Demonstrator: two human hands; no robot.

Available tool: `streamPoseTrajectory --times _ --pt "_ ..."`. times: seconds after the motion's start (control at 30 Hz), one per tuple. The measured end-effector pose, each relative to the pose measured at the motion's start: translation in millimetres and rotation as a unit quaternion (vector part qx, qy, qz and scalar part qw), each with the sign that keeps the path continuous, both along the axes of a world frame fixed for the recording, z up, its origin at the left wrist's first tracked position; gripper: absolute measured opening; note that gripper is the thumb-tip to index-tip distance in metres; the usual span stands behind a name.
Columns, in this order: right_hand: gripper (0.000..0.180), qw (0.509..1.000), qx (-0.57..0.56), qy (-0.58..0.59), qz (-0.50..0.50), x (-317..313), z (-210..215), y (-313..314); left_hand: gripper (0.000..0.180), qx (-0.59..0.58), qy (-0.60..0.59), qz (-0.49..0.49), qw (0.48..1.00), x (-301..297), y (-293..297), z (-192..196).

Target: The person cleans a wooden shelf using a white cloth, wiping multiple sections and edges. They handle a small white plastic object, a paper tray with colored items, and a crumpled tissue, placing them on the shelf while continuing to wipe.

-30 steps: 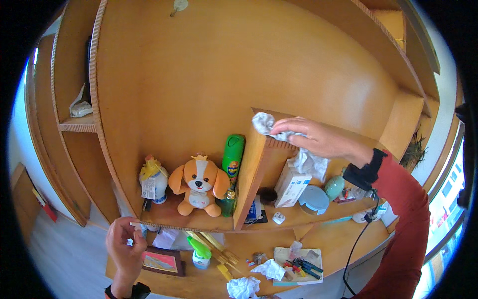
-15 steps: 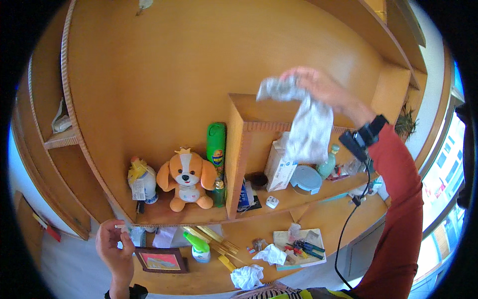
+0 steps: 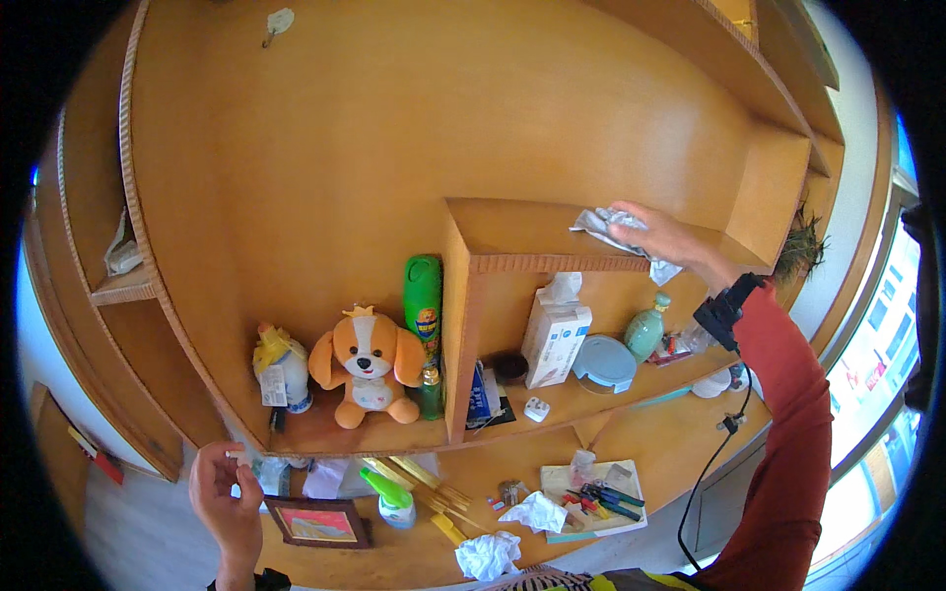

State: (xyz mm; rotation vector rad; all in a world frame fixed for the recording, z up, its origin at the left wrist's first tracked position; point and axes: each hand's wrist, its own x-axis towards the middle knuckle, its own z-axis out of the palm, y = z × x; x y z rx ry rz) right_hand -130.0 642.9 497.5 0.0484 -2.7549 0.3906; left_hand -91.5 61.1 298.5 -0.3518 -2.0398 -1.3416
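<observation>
My right hand (image 3: 655, 236) is closed on a crumpled white tissue (image 3: 594, 225) and presses it onto the upper wooden shelf (image 3: 512, 231). One corner of the tissue hangs over the shelf's front edge. My left hand (image 3: 225, 497) is held up at the lower left, in front of the cabinet's edge. Its thumb and fingertips pinch a small white piece (image 3: 236, 455), too small to name. Under the upper shelf stand a tissue box (image 3: 558, 345) with a tissue poking out, a round lidded container (image 3: 604, 362) and a pale green bottle (image 3: 645, 333).
A plush dog (image 3: 367, 360) sits beside a green spray can (image 3: 423, 300) and a white figurine (image 3: 284, 369). Below are a framed picture (image 3: 315, 522), a green-topped bottle (image 3: 392, 500), crumpled tissues (image 3: 489, 557) and a tray of tools (image 3: 591, 532). A black cable (image 3: 705, 473) hangs from my right wrist.
My right hand has come down with the tissue from above the shelf onto its surface. The tissue, hanging loose before, is now bunched under the hand. My left hand has barely moved.
</observation>
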Motion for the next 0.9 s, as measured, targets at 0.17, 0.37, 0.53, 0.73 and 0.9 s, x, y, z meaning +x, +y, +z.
streamPoseTrajectory --times 0.17,0.37,0.53,0.73,0.9 --pt "0.05 0.998 0.04 -0.004 0.053 -17.1 3.3 -60.2 0.02 0.023 -0.016 -0.019 0.999 -2.4 1.8 -2.9" --pt "0.04 0.937 0.174 0.09 0.288 -61.4 -6.7 -161.0 0.02 0.041 -0.027 -0.027 0.998 -8.2 22.6 -8.3" --pt "0.039 0.959 0.16 0.014 0.233 -53.2 3.5 -111.9 0.02 0.028 -0.028 -0.04 0.998 -8.3 24.3 -7.5" --pt "0.038 0.985 0.026 -0.165 -0.048 -87.0 24.2 -23.9 0.02 0.047 -0.044 0.017 0.998 0.2 -2.7 -19.2" --pt "0.043 0.95 0.226 -0.212 -0.045 -139.0 44.5 -60.4 0.017 0.081 -0.053 0.048 0.994 9.7 -30.6 -39.3"
